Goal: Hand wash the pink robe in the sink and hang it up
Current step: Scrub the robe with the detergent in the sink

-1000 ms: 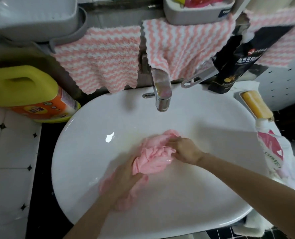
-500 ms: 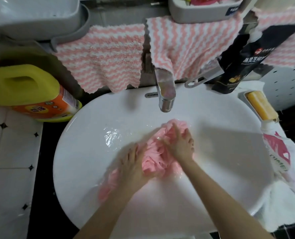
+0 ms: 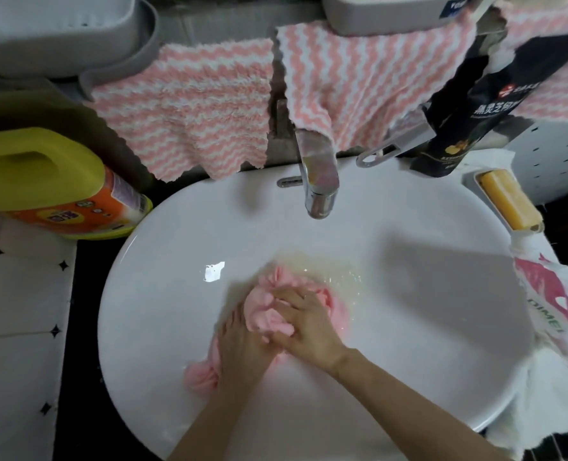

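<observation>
**Hands on pink robe in sink basin**

Right hand (image 3: 305, 327) lies on top of the pink robe (image 3: 264, 309), fingers bent and dug into the folds, thumb against the near side of the bundle. It overlaps the left hand (image 3: 242, 349), which presses the robe's left side with fingers stretched fairly straight toward the faucet. Both forearms enter from the lower edge of the view.

The robe is wet, bunched into a small wad, and lies on the floor of the white oval sink (image 3: 409, 294), near its middle. One gathered end pokes out below the left wrist. A shallow film of water shows on the basin just beyond the wad.

The chrome faucet (image 3: 319, 181) stands at the back rim. No stream is visible from it.

Surroundings noted:
- Yellow detergent jug (image 3: 43, 181) on the tiled counter (image 3: 20, 327), left of the sink.
- Two pink-and-white striped cloths (image 3: 189, 118) hang behind the faucet.
- Black pouch (image 3: 475, 104) at back right.
- Yellow soap bar (image 3: 508, 202) in a dish on the right rim.
- Printed plastic bag (image 3: 548, 294) just beside it.
</observation>
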A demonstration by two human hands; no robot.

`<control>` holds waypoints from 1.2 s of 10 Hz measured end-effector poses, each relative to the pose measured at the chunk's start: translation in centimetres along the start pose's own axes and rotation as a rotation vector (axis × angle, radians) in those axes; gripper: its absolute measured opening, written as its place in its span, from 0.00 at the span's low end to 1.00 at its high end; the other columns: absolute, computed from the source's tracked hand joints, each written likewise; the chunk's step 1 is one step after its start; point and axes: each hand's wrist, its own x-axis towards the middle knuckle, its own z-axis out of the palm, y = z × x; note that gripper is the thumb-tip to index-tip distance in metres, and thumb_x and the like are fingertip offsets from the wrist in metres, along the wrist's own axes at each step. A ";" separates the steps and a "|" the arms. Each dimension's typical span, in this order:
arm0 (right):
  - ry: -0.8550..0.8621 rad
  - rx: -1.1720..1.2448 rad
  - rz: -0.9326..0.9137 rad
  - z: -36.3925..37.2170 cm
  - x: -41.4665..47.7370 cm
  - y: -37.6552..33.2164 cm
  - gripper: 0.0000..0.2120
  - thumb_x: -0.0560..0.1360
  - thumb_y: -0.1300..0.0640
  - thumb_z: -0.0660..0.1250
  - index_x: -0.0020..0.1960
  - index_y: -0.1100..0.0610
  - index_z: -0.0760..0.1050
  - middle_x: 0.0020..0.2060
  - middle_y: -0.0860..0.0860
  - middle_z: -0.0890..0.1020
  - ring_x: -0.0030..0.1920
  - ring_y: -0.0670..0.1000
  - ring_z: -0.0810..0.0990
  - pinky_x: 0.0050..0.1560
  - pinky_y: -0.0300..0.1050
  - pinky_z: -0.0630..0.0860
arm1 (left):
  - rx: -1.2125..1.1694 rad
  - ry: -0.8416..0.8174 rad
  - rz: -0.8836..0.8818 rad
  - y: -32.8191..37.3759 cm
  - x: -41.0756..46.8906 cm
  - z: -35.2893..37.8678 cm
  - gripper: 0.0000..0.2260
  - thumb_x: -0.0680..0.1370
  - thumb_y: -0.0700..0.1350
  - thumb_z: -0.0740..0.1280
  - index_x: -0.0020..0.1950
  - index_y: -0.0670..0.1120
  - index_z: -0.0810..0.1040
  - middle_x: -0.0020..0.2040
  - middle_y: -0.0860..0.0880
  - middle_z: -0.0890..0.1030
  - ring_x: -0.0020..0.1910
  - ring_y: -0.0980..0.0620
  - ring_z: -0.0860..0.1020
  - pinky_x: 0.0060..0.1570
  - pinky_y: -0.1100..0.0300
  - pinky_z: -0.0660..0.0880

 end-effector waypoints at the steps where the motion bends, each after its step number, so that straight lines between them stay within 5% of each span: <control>1: -0.093 -0.189 0.110 2.0 1.8 0.3 0.18 0.71 0.44 0.59 0.54 0.52 0.76 0.52 0.52 0.81 0.51 0.57 0.80 0.52 0.55 0.78 | 0.071 -0.239 -0.088 -0.4 0.6 0.1 0.37 0.59 0.61 0.55 0.60 0.41 0.73 0.54 0.41 0.79 0.54 0.43 0.79 0.54 0.57 0.73; 2: -0.110 -0.218 0.246 2.4 3.1 0.6 0.24 0.74 0.46 0.52 0.58 0.57 0.79 0.55 0.55 0.81 0.55 0.58 0.79 0.59 0.54 0.75 | 0.123 -0.056 -0.027 -0.1 1.0 1.4 0.19 0.63 0.56 0.63 0.48 0.47 0.71 0.40 0.48 0.79 0.40 0.46 0.80 0.45 0.55 0.74; 3: -0.004 -0.362 0.290 2.3 4.8 2.1 0.24 0.80 0.53 0.45 0.63 0.55 0.77 0.58 0.54 0.80 0.59 0.55 0.78 0.59 0.47 0.74 | 0.131 -0.076 0.013 -1.2 0.9 2.5 0.21 0.66 0.59 0.66 0.51 0.46 0.74 0.44 0.49 0.77 0.46 0.45 0.77 0.49 0.54 0.66; 4: -0.042 -0.017 0.552 0.4 6.5 1.5 0.18 0.77 0.51 0.62 0.66 0.52 0.70 0.49 0.56 0.81 0.46 0.54 0.80 0.43 0.43 0.74 | 0.027 -0.062 0.044 -1.7 0.4 2.4 0.31 0.64 0.64 0.64 0.60 0.46 0.71 0.52 0.48 0.77 0.52 0.45 0.76 0.53 0.58 0.62; 5: -0.054 0.170 0.400 -0.7 4.6 1.5 0.25 0.76 0.44 0.64 0.71 0.48 0.67 0.49 0.55 0.82 0.35 0.47 0.81 0.36 0.38 0.76 | -0.236 -0.005 -0.003 -1.3 0.6 1.7 0.40 0.62 0.58 0.69 0.71 0.46 0.63 0.64 0.53 0.72 0.61 0.54 0.71 0.59 0.64 0.58; 6: -0.083 -0.255 0.199 1.0 1.4 1.2 0.19 0.72 0.41 0.64 0.60 0.47 0.76 0.55 0.53 0.81 0.46 0.55 0.82 0.41 0.45 0.78 | -0.085 -0.010 0.117 -1.7 0.9 2.1 0.31 0.65 0.51 0.67 0.68 0.47 0.66 0.57 0.49 0.75 0.54 0.47 0.76 0.53 0.57 0.65; 7: -0.020 -0.332 0.157 2.9 1.9 2.3 0.19 0.64 0.45 0.63 0.52 0.51 0.75 0.42 0.53 0.82 0.35 0.56 0.82 0.31 0.42 0.77 | 0.020 0.057 0.196 -1.9 1.0 2.9 0.24 0.65 0.54 0.63 0.59 0.47 0.71 0.47 0.48 0.76 0.46 0.45 0.76 0.47 0.54 0.65; 8: -0.151 -0.385 0.201 2.4 5.2 3.1 0.14 0.68 0.53 0.62 0.50 0.57 0.79 0.44 0.56 0.82 0.40 0.58 0.82 0.40 0.46 0.77 | -0.004 0.073 0.116 -1.6 0.9 2.7 0.23 0.64 0.59 0.61 0.52 0.46 0.73 0.44 0.49 0.76 0.44 0.45 0.76 0.46 0.55 0.63; 9: -0.069 -0.224 0.399 1.6 6.0 2.3 0.23 0.73 0.44 0.51 0.53 0.56 0.78 0.48 0.53 0.82 0.47 0.55 0.81 0.46 0.44 0.72 | -0.010 0.043 0.117 -1.5 0.9 2.6 0.27 0.63 0.63 0.62 0.54 0.46 0.73 0.46 0.48 0.77 0.46 0.46 0.76 0.46 0.57 0.62; 10: 0.144 -0.151 0.396 1.4 3.1 0.4 0.25 0.69 0.41 0.56 0.51 0.56 0.81 0.42 0.52 0.83 0.38 0.52 0.81 0.36 0.40 0.72 | -0.086 0.069 0.128 -2.0 0.8 2.8 0.23 0.64 0.60 0.63 0.55 0.50 0.71 0.47 0.50 0.76 0.47 0.48 0.75 0.47 0.57 0.63; 11: 0.083 -0.274 0.251 2.8 0.5 0.2 0.15 0.68 0.45 0.60 0.42 0.53 0.80 0.35 0.51 0.82 0.30 0.53 0.80 0.27 0.41 0.73 | -0.059 0.091 0.194 -2.1 0.9 3.1 0.17 0.67 0.53 0.60 0.55 0.50 0.70 0.47 0.50 0.75 0.46 0.46 0.76 0.46 0.55 0.66; 12: -0.131 -0.299 0.348 1.9 4.0 1.4 0.11 0.73 0.49 0.61 0.42 0.55 0.77 0.38 0.54 0.83 0.36 0.56 0.81 0.34 0.45 0.75 | -0.033 0.025 0.097 -2.1 1.2 3.2 0.20 0.65 0.55 0.61 0.53 0.47 0.73 0.47 0.47 0.77 0.47 0.43 0.77 0.48 0.54 0.64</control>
